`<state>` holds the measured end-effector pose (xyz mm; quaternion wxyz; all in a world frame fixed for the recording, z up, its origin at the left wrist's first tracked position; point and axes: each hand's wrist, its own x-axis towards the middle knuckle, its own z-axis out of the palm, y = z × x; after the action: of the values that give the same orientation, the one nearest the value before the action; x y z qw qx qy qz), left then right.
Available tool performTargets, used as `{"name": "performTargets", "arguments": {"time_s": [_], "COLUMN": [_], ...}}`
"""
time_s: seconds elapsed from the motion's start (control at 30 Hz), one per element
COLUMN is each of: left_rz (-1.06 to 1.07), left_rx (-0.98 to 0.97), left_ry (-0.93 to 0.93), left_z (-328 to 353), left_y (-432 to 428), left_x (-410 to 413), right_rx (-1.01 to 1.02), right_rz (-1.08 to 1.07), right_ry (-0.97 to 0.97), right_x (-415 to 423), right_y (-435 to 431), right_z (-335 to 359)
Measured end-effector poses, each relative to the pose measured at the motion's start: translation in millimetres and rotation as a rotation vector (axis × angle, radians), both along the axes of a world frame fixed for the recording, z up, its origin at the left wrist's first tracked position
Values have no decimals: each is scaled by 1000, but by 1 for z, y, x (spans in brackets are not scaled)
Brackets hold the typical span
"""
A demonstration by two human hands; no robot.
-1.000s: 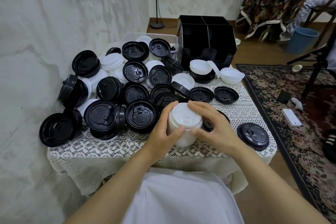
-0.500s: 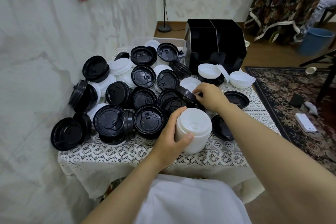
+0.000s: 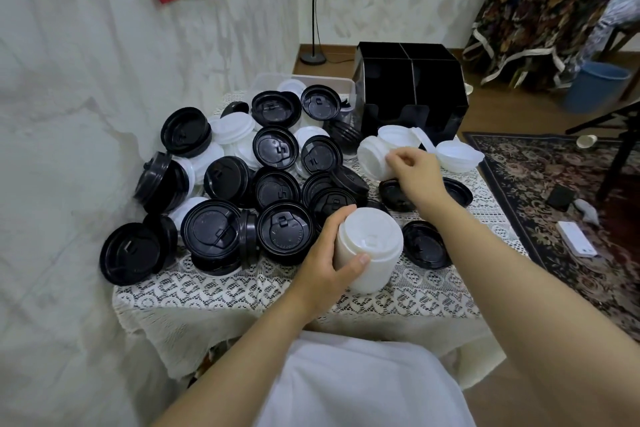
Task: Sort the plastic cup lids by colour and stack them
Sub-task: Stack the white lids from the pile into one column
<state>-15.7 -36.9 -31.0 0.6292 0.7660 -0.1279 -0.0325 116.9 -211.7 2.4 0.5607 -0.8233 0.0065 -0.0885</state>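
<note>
Right grip (image 3: 414, 173) has lifted, pinching white lid (image 3: 370, 156); left grip (image 3: 329, 253) clasps white stack (image 3: 374, 239)

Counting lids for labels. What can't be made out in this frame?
Head view only:
- White stack: lid count; left hand wraps its side.
- Tilted white lids: exact count; right hand, pinching them, covers part.
- Bin: contents, hidden behind piled black lids.
- Organizer: slots too dark to see inside.
- Top right corner: blurred.
</note>
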Motion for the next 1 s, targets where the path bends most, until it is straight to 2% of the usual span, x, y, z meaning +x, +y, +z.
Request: {"name": "performTargets", "arguments": {"time_s": [0.1, 0.17, 0.23, 0.3, 0.4, 0.53, 0.6, 0.7, 0.8, 1.0], "left_rz": [0, 1, 0, -2, -3, 4, 5, 12, 15, 12], "left_rx": [-6, -14, -19, -24, -25, -28, -26, -30, -45, -43], "left_ry": [3, 3, 1, 1, -6, -16, -15, -17, -25, -31], "left_z": [-1, -2, -1, -1, 0, -2, -3, -3, -4, -4], "left_y": [1, 1, 0, 0, -1, -2, -2, -2, -3, -3], "left_x": [0, 0, 0, 0, -1, -1, -1, 0, 0, 0], "right_rx": [401, 579, 690, 691, 569, 129, -26, -264, -530, -513], "right_rz": [-23, -34, -68, -108, -175, -297, -237, -140, -167, -186], "right_ry": [136, 247, 328, 375, 389, 241, 169, 164, 180, 103], "right_x": [-20, -35, -48, -58, -64, -68, -71, -72, -72, -72], "right_y": [-14, -27, -39, -47, -53, -53, -48, -37, -27, -20], "right_z": [7, 8, 5, 1, -6, -10, -10, -16, -23, -24]}}
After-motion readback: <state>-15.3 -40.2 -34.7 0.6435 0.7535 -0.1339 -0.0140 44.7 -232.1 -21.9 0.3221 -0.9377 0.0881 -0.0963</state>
